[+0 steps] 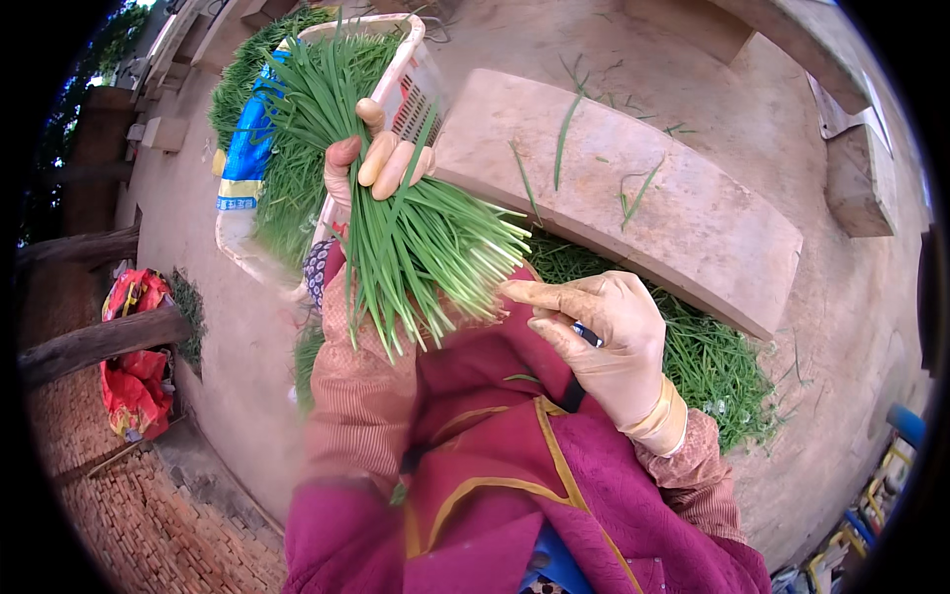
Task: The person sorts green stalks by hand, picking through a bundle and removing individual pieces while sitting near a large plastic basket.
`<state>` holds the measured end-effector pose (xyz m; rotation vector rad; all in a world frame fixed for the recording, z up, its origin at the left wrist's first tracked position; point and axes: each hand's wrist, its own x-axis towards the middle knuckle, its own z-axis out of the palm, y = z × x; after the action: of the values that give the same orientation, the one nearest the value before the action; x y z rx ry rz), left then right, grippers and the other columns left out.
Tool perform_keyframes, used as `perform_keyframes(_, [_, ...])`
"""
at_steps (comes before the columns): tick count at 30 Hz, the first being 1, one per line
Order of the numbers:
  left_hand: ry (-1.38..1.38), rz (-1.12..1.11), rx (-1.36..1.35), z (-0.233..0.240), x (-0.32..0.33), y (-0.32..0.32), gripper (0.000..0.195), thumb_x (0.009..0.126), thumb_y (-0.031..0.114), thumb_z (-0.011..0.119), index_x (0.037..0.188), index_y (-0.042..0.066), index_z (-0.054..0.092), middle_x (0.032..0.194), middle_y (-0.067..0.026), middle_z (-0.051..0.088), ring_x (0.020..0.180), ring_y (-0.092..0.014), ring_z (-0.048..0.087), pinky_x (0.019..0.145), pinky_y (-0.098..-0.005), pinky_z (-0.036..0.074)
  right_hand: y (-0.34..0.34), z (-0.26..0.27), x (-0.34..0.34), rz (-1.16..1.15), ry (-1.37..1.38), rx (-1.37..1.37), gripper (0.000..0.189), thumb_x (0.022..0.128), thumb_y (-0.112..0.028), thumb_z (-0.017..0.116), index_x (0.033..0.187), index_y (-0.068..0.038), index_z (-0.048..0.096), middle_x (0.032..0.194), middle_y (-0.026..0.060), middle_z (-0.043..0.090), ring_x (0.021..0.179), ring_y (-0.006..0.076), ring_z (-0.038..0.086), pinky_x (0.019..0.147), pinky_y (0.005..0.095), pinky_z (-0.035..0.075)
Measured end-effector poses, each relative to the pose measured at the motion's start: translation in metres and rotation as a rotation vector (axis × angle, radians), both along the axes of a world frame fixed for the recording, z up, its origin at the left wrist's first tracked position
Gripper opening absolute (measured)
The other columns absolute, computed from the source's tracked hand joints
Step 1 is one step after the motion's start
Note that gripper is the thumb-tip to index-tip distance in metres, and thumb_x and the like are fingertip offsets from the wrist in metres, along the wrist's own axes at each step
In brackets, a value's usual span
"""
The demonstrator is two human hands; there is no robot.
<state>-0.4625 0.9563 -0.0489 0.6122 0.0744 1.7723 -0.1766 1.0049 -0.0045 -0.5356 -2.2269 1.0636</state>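
Observation:
My left hand (382,160), in a thin glove with a worn-open thumb, grips a thick bunch of green Chinese chives (415,237). The pale cut ends fan out towards the lower right, and the leaves point up and left over a basket. My right hand (586,319), in a pale latex glove, is beside the pale ends, with its index finger stretched towards them and the thumb a little apart. Nothing plain shows between those fingers. A small dark and blue item, only partly visible, lies at the right palm.
A white plastic basket (404,82) of greens, with a blue sack (249,148), stands at upper left. A stone slab (594,185) with stray leaves lies ahead. Loose greens (712,371) are heaped beside it. A red bag (141,379) and wooden poles (111,341) are at left.

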Motion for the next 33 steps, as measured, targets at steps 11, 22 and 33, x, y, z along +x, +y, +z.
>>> perform_keyframes(11, [0.013, 0.098, -0.21, -0.009, 0.007, -0.001, 0.038, 0.092, 0.02, 0.047, 0.126, 0.007, 0.057, 0.06, 0.0007, 0.051, 0.052, -0.012, 0.043, 0.067, -0.0301, 0.04, -0.014, -0.025, -0.04, -0.12, 0.035, 0.219, 0.018, 0.064, -0.007, 0.081, 0.077, -0.015, 0.071, 0.065, -0.0004, 0.051, 0.063, 0.0214, 0.05, 0.066, 0.0347, 0.041])
perform_keyframes(22, [-0.081, 0.075, 0.092, -0.011, -0.012, -0.007, 0.041, 0.092, 0.021, 0.049, 0.131, 0.011, 0.057, 0.062, 0.0076, 0.054, 0.054, -0.007, 0.049, 0.069, -0.0276, 0.04, 0.016, -0.052, 0.033, 0.022, -0.377, -0.731, 0.017, 0.081, -0.018, 0.074, 0.071, -0.005, 0.069, 0.068, 0.0071, 0.069, 0.061, 0.0141, 0.059, 0.068, 0.0292, 0.048])
perform_keyframes(33, [-0.003, 0.085, 0.118, -0.003, 0.004, -0.004, 0.039, 0.093, 0.021, 0.049, 0.13, 0.011, 0.056, 0.059, 0.0063, 0.052, 0.055, -0.008, 0.049, 0.064, -0.0264, 0.038, -0.019, -0.034, -0.031, 0.212, -0.165, -0.872, 0.03, 0.096, -0.028, 0.058, 0.086, -0.004, 0.073, 0.074, 0.008, 0.071, 0.061, 0.0132, 0.064, 0.063, 0.0275, 0.052])
